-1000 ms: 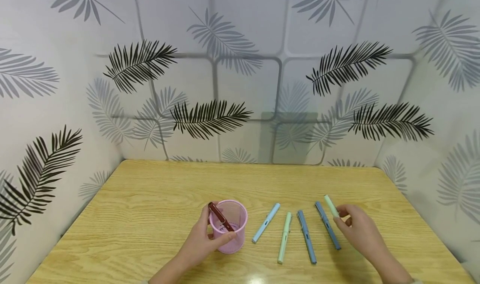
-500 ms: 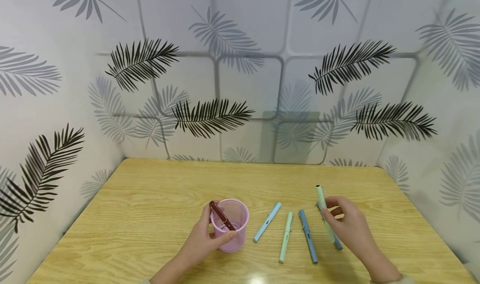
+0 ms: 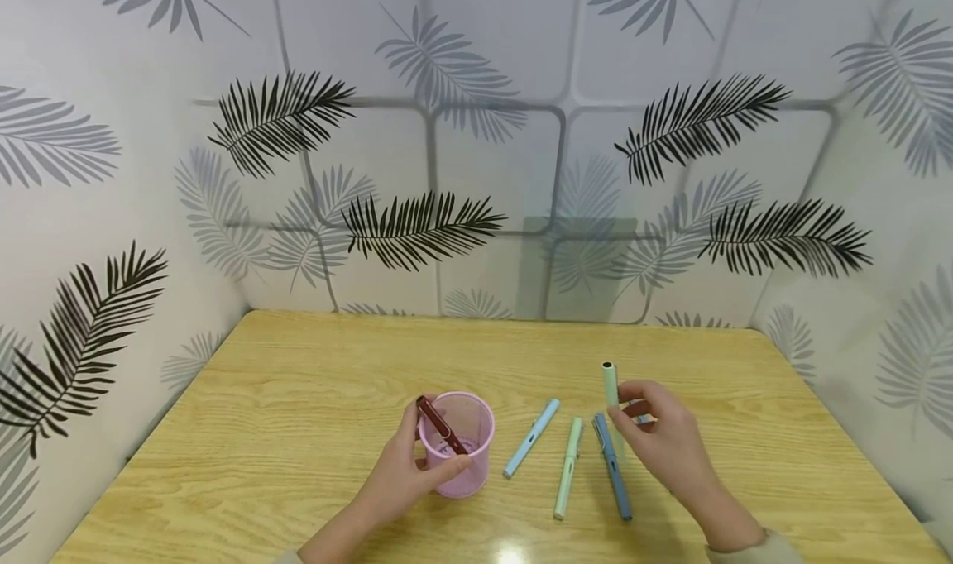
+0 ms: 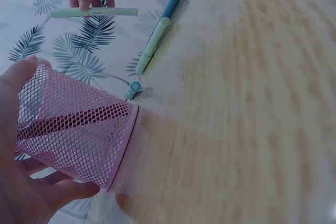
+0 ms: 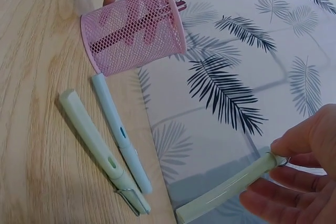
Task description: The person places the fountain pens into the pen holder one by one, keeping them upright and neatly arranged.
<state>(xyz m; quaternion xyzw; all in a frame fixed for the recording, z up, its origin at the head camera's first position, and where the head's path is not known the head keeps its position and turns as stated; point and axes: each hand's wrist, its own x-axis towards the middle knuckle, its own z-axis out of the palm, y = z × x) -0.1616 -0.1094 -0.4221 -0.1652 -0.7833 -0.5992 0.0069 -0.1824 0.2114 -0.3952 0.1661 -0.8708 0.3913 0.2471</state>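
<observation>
My left hand (image 3: pixel 402 475) grips a pink mesh pen cup (image 3: pixel 463 483) standing on the table, with fingers on its far side and thumb near the front rim. Inside the cup a dark red fountain pen (image 3: pixel 441 426) leans against the rim. My right hand (image 3: pixel 670 438) pinches a light green fountain pen (image 3: pixel 610 386) and holds it nearly upright above the table, right of the cup. Below and left of that hand lie a blue pen (image 3: pixel 614 473), another light green pen (image 3: pixel 568 469) and a light blue pen (image 3: pixel 532 438). A second blue pen is mostly hidden behind the right hand.
The wood-grain table (image 3: pixel 298 382) has pens only to the right of the cup. A wall (image 3: pixel 491 175) with a leaf pattern closes off the back and both sides.
My right hand has moved left with the light green pen, turning it from tilted to nearly upright. It passes over the right-hand blue pen. The left hand and cup stay put.
</observation>
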